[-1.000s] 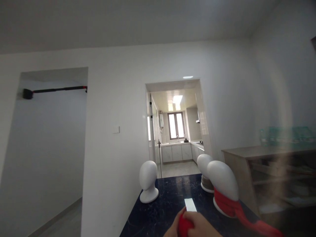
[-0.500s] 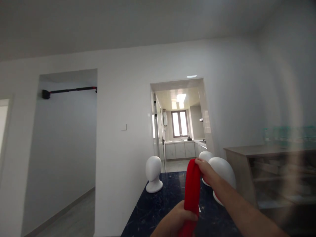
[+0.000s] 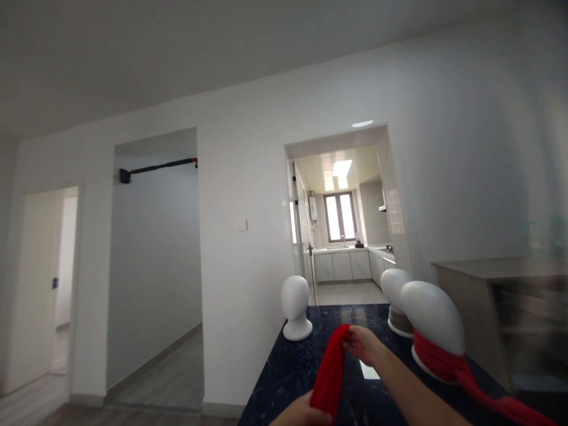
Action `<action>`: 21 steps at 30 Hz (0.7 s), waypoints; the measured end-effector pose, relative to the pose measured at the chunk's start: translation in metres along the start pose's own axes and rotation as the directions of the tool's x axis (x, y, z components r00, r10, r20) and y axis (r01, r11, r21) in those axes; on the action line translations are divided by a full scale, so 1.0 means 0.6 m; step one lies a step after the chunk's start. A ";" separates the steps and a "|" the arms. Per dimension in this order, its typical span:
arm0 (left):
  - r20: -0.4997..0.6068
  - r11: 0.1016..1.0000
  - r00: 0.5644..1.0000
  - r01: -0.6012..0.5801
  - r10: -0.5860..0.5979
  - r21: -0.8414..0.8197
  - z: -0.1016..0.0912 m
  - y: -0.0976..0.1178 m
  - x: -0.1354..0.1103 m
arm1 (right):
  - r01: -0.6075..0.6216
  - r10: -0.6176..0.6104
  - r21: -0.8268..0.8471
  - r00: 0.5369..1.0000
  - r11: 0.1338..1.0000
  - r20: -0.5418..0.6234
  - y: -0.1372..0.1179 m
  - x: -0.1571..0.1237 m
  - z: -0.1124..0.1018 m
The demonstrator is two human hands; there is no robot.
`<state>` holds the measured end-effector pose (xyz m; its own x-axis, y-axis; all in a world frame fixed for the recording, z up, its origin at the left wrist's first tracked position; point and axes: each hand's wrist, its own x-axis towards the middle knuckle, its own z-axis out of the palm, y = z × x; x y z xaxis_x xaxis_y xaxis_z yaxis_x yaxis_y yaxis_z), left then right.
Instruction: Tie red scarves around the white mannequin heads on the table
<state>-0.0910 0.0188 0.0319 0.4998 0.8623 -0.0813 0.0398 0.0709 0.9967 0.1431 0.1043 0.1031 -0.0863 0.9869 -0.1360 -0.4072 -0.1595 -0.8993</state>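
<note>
1 red cloth [image 3: 329, 374] hangs above the dark table [image 3: 288, 370], its nearer part held in the left hand [image 3: 305, 410], its far end pinched by the right hand [image 3: 361, 344]. It looks soft, light and floppy, unlikely to break; a grip at 2 spots should limit drooping.

Black pole [image 3: 160, 166] across alcove [image 3: 155, 260]; wall switch [image 3: 242, 225]; window [image 3: 340, 217] beyond doorway [image 3: 392, 195]; wood-toned cabinet [image 3: 469, 310] right.
</note>
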 end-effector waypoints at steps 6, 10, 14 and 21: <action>-0.294 0.963 0.947 -0.052 0.132 0.265 -0.004 0.027 0.109 | 0.219 -0.218 -0.257 0.975 0.941 0.032 -0.007 0.012 0.016; -0.393 0.584 0.896 0.208 0.209 0.785 -0.003 -0.021 0.135 | 0.263 -0.276 -0.458 0.960 0.849 0.038 0.045 -0.052 -0.036; -0.332 0.400 0.933 0.254 0.139 0.880 0.005 -0.074 0.141 | 0.468 -0.599 -0.754 0.791 0.461 0.125 0.024 -0.136 -0.158; -0.452 0.385 0.866 0.351 0.215 0.854 -0.018 -0.061 0.214 | -0.067 -0.704 -0.909 0.609 0.412 -0.365 -0.050 -0.179 -0.462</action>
<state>-0.0379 0.1323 -0.0152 0.0500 0.9884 0.1433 0.9294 -0.0986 0.3557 0.4165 0.0095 0.0293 0.5657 0.7216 0.3991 0.6643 -0.1121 -0.7390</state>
